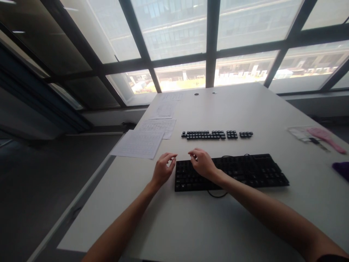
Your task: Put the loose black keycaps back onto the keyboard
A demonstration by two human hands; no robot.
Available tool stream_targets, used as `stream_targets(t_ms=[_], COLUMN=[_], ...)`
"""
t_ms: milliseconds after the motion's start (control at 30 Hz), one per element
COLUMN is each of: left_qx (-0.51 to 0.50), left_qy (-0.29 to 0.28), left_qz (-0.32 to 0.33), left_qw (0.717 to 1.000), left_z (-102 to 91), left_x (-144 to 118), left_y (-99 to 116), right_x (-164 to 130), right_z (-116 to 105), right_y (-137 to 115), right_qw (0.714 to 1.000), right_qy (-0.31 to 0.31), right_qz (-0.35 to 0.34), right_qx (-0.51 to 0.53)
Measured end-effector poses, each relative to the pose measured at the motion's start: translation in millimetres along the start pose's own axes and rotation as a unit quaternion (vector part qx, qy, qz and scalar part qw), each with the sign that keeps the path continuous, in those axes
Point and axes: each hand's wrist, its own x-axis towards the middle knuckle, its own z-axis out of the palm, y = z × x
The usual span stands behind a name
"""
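Across white desk (191, 225), near: black computer keyboard (242, 168), partly under right hand (201, 162); left hand (163, 169) just beyond its left end; fingers curled on both, cannot tell whether pinching anything; farther, loose keycaps (204, 137) in rows, likely to scatter if brushed when reaching across.

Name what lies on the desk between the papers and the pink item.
Rows of black keycaps, then something transparent beside the pink item, in the head view.

We see a white tabletop (218, 112) reaching toward large, dark-framed windows (170, 29), where bright daylight comes in. To our left, we have a dark grey floor (35, 189) and a shadowed blue curtain (43, 98).
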Motion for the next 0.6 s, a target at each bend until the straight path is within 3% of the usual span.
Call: stream_targets(t_ms=[167,300,433,600], left_qx=[0.117,0.141,0.152,0.138], left_qy=[-0.038,-0.047,-0.054,-0.060], left_qz=[0.022,0.020,0.027,0.036], left_qw=[0.992,0.989,0.987,0.988], left_z=[22.9,51.8,66.9,68.5], left_x=[73.1,113.2,124.6,122.1], left_y=[-23.7,-31.3,-37.0,-40.7], right_x=[58.0,83.5,89.4,89.7], right_z=[-11.7,-6.3,-0.1,2.7], right_y=[29.9,44.4,51.8,56.0], right_qw=[0.975,0.956,0.952,0.952], right_qy=[-0.037,-0.071,-0.086,-0.100], right_qz=[0.012,0.006,-0.009,-0.031], right_qx=[-0.220,-0.286,-0.295,-0.286])
